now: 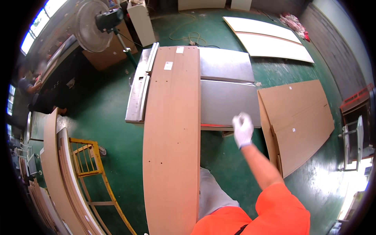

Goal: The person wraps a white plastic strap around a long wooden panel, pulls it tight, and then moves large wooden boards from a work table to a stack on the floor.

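The white-gloved right hand (243, 130) hangs by the metal table (229, 102), fingers curled closed (the left hand's state I can't tell). A long brown board (172, 113) lies on that table, jutting out toward the person.

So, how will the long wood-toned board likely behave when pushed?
The board will probably stay stiff, looking like a flat, solid panel. It may slide readily, since the metal table beneath looks smooth. Its near end could dip if unsupported, as a long stretch overhangs the table.
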Available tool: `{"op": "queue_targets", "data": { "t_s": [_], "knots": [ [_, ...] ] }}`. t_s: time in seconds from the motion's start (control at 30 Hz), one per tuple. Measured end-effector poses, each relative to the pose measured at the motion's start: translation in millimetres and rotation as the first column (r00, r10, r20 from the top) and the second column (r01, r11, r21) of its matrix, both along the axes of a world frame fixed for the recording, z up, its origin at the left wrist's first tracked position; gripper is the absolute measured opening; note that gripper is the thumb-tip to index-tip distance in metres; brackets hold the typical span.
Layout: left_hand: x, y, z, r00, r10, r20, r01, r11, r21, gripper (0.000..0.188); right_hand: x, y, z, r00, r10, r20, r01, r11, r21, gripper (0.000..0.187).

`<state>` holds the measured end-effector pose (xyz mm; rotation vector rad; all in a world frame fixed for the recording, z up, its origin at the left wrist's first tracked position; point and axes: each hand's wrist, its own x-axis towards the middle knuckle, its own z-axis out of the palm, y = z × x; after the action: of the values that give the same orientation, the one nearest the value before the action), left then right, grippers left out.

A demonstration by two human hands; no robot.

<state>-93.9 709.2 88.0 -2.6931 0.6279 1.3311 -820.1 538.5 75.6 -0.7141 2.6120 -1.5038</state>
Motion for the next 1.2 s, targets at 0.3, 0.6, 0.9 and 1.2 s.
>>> {"op": "queue_targets", "data": {
  "t_s": [0.3, 0.6, 0.9, 1.2],
  "knots": [
    [26, 4, -39, 0.985, 0.161, -0.060, -0.163, 0.986, -0.037, 0.081, -318, -90, -95, 0.893, -0.207, 0.400, 0.138, 0.971, 0.194, 0.099],
    [-16, 7, 2, 0.998, 0.052, 0.042, -0.051, 0.998, -0.025, 0.089, -245, -179, 28, 0.914, -0.404, -0.037, 0.396, 0.909, -0.131, 0.030],
    [-44, -5, 29, 0.994, -0.106, 0.019, 0.106, 0.994, 0.003, 0.091, -74, -342, 190, 0.562, -0.034, -0.826, -0.159, 0.976, -0.148, 0.010],
    [-36, 7, 17, 0.992, -0.122, 0.036, 0.121, 0.992, 0.035, 0.084, -9, -402, 87, 0.601, 0.332, -0.727, -0.318, 0.934, 0.164, 0.015]
  ]
}}
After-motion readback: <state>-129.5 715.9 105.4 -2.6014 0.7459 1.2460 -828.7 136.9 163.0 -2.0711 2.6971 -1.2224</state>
